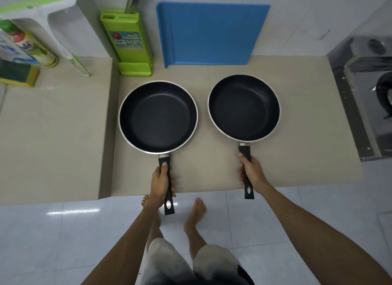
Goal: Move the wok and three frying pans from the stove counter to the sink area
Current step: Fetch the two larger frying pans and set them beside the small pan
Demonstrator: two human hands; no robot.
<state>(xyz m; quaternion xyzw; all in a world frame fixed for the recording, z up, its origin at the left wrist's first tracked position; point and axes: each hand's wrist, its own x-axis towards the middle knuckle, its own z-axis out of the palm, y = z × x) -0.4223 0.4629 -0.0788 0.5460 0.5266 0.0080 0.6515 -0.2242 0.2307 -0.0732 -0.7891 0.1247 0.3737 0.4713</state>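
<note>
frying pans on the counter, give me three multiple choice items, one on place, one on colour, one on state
1. What stands against the wall behind the left frying pan?
A. a red kettle
B. a green knife block
C. a wooden bowl

2. What colour is the cutting board leaning on the wall?
A. blue
B. white
C. orange

3. How is the right frying pan being handled?
A. lying untouched
B. hanging from a hook
C. gripped by its handle in the right hand

Answers:
1. B, the green knife block stands upright at the wall just beyond that pan.
2. A, the board is plainly blue.
3. C, the right hand is closed round the black handle, as the left hand is round the other pan's.
</note>
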